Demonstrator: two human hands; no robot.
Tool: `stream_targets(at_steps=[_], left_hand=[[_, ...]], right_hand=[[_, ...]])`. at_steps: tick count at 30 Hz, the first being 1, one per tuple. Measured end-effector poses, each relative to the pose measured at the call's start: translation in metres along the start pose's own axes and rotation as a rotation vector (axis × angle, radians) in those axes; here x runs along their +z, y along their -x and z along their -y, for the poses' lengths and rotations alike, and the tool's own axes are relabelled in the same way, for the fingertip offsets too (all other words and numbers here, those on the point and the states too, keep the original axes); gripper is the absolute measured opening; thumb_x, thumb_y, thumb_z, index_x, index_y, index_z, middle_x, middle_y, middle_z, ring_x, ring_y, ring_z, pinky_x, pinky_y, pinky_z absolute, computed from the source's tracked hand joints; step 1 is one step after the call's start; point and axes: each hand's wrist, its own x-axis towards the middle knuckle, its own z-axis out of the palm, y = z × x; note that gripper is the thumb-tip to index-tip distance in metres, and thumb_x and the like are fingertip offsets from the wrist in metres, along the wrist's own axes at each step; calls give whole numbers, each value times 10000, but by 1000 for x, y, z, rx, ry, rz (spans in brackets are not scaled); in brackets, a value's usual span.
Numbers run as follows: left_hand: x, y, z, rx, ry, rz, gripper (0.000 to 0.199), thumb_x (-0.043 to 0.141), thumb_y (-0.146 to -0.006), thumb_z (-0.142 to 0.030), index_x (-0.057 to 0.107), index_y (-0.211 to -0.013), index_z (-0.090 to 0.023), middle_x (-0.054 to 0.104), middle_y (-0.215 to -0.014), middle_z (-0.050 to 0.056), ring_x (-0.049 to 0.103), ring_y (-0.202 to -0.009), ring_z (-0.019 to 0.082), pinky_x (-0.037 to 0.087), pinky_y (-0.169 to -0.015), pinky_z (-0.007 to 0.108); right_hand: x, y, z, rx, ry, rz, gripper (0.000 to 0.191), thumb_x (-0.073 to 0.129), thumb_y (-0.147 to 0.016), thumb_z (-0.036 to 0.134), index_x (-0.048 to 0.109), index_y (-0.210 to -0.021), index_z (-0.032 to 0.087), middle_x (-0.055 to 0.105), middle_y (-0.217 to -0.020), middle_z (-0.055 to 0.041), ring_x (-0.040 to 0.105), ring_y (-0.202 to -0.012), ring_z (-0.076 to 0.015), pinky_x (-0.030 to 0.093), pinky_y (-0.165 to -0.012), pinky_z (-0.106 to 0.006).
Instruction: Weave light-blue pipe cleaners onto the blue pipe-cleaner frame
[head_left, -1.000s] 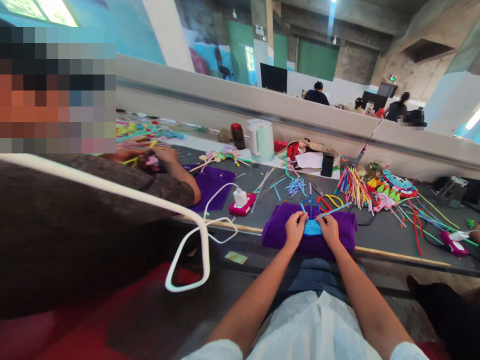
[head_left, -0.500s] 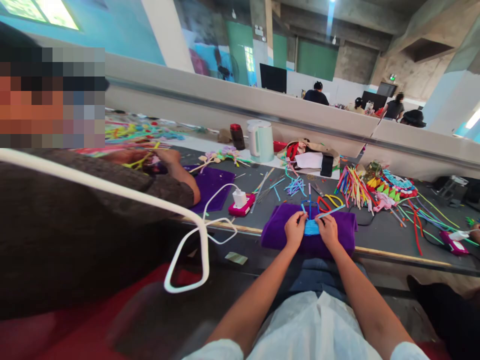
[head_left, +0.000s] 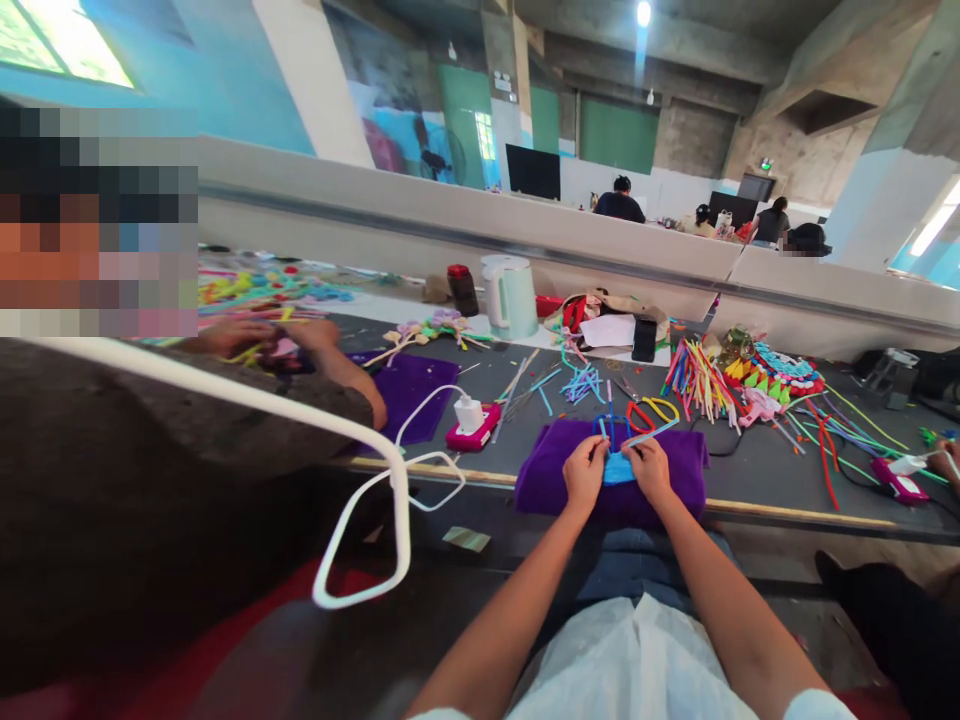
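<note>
- Both the left hand and right hand pinch the blue piece on the purple cloth.
- A phone lies behind the cloth.
- A kettle stands back and left of it.

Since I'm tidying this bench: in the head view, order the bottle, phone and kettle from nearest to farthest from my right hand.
1. Phone, straight beyond your right hand
2. Kettle, back and left
3. Bottle, left of the kettle
</note>
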Motion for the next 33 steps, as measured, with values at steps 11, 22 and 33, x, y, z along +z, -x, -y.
stream_targets(at_steps=[11, 22, 33], left_hand=[[-3, -3, 0, -54, 116, 48, 216, 547, -823, -372, 687, -855, -211, 711, -795, 31, 644, -745, 192, 467, -713, 301], [-5, 7, -5, 66, 69, 42, 123, 551, -811, -327, 604, -788, -218, 623, -738, 2, 587, -712, 160, 461, -709, 281], [-8, 10, -7, 238, 62, 84, 159, 572, -829, -355, 646, -796, -217, 668, -831, 45, 610, -829, 187, 466, -788, 319]], right_hand=[[4, 4, -3, -18, -18, 1, 177, 532, -831, 282, 702, -810, 234, 703, -844, -25, 640, -854, -189, 486, -829, -313], [-3, 8, 10, -133, 24, 38, 200, 477, -867, 254, 646, -964, 206, 678, -944, -67, 620, -912, -195, 470, -850, -307], [-4, 9, 15, -217, 31, 83, 191, 490, -858, 262, 676, -837, 228, 668, -807, -48, 600, -813, -190, 475, -767, -301]])
